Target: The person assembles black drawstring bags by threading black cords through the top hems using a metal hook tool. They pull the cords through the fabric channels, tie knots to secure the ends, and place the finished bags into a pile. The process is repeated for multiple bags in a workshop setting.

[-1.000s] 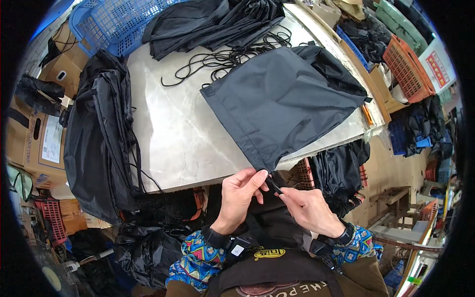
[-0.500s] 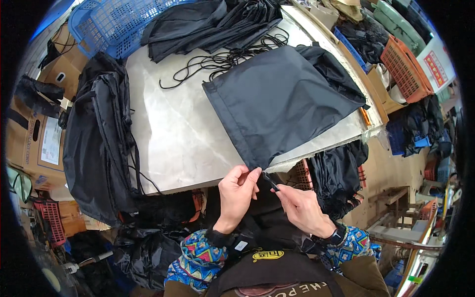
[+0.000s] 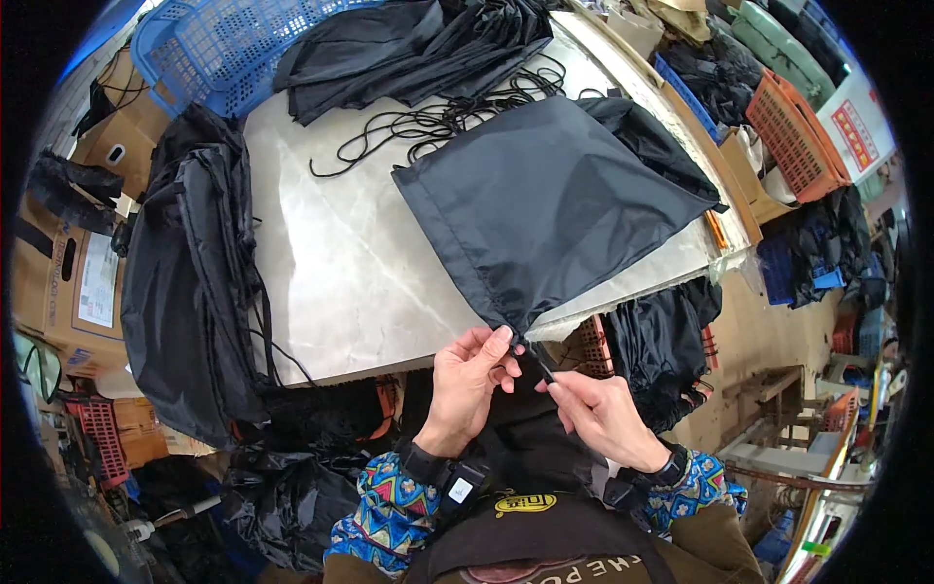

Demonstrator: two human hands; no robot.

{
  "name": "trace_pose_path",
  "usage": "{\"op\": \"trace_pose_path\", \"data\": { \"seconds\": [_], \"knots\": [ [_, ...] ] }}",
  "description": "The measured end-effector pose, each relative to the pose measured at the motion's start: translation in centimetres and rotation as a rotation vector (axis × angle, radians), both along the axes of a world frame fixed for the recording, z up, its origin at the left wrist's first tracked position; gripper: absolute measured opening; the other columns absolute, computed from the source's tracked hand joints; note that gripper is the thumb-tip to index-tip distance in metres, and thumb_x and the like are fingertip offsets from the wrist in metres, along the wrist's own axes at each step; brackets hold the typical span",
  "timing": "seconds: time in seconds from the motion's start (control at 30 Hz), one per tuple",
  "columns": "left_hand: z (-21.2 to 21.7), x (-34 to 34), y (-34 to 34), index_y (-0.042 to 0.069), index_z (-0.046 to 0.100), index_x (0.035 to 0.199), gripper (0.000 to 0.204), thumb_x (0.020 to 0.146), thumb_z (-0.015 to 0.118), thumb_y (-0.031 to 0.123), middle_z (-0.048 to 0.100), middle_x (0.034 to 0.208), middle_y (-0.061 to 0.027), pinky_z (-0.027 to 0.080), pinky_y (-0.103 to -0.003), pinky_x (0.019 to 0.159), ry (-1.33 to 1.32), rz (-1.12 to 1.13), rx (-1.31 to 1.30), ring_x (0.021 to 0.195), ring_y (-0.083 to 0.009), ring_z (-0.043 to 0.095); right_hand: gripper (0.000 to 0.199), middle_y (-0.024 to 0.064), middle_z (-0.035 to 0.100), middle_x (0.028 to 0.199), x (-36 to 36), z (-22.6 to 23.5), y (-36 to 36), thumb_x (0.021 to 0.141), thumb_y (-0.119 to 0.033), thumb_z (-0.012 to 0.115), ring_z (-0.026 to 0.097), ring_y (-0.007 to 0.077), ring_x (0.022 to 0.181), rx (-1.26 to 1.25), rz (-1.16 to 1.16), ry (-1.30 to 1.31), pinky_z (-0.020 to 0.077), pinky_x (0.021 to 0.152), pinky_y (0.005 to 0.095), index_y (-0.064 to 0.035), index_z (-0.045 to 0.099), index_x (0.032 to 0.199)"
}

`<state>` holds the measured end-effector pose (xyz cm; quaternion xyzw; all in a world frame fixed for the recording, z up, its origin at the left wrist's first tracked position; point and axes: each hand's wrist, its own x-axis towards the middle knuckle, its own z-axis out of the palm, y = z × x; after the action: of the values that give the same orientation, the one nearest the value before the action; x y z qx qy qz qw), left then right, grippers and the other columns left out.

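A black fabric drawstring bag (image 3: 555, 200) lies flat on the pale table (image 3: 341, 273), one corner hanging over the near edge. My left hand (image 3: 467, 380) pinches that corner (image 3: 513, 331) between thumb and fingers. My right hand (image 3: 603, 414) holds a thin black cord end (image 3: 541, 368) right beside the corner, the two hands almost touching. Both hands are just off the table's near edge, above my lap.
A pile of black bags (image 3: 190, 282) hangs over the table's left side. Loose black cords (image 3: 428, 122) and more black fabric (image 3: 409, 49) lie at the back, by a blue plastic basket (image 3: 233, 58). An orange crate (image 3: 793, 127) and cardboard boxes (image 3: 68, 273) stand around.
The bag's corner has slid slightly toward the table edge. My hands have shifted a little up and closer together at the corner.
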<state>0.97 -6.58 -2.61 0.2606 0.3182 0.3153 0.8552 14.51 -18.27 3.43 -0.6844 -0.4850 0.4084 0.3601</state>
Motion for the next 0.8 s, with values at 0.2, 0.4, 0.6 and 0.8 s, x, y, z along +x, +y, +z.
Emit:
{"op": "trace_pose_path", "data": {
  "seconds": [0.2, 0.4, 0.6, 0.8],
  "knots": [
    [0.0, 0.0, -0.1, 0.006, 0.059, 0.085, 0.012, 0.090, 0.064, 0.015, 0.064, 0.075, -0.0069, 0.046, -0.023, 0.044, 0.032, -0.027, 0.050, 0.059, -0.0128, 0.060, 0.014, 0.0090, 0.046, 0.052, 0.0, -0.5, -0.2, 0.094, -0.011, 0.052, 0.047, 0.0135, 0.044, -0.019, 0.049, -0.012, 0.0377, 0.044, 0.0302, -0.0020, 0.062, 0.097],
    [0.4, -0.1, -0.7, 0.004, 0.059, 0.085, 0.013, 0.088, 0.067, 0.014, 0.061, 0.069, -0.0038, 0.045, -0.022, 0.045, 0.200, -0.135, 0.169, 0.056, -0.0105, 0.058, 0.015, 0.0076, 0.052, 0.057, 0.0, -2.3, 1.1, 0.094, -0.011, 0.053, 0.050, 0.0103, 0.049, 0.068, 0.087, -0.116, 0.0396, 0.047, 0.0283, -0.0004, 0.061, 0.100],
    [1.1, -1.1, 1.9, 0.002, 0.060, 0.086, 0.016, 0.088, 0.067, 0.016, 0.055, 0.061, -0.0006, 0.037, -0.020, 0.045, 0.179, 0.230, 0.180, 0.049, -0.0060, 0.048, 0.023, 0.0064, 0.063, 0.068, 1.1, -1.2, 0.0, 0.093, -0.013, 0.056, 0.061, 0.0118, 0.059, -0.116, 0.082, 0.162, 0.0472, 0.055, 0.0262, -0.0002, 0.057, 0.112],
    [1.0, 0.3, -1.1, 0.005, 0.060, 0.083, 0.016, 0.091, 0.062, 0.019, 0.058, 0.064, -0.0004, 0.039, -0.020, 0.047, 0.204, -0.425, 0.285, 0.049, -0.0072, 0.049, 0.016, 0.0047, 0.056, 0.059, 3.2, -2.7, -2.3, 0.093, -0.012, 0.056, 0.050, 0.0101, 0.051, -0.087, 0.029, -0.051, 0.0425, 0.050, 0.0265, 0.0003, 0.064, 0.099]
  ]
}}
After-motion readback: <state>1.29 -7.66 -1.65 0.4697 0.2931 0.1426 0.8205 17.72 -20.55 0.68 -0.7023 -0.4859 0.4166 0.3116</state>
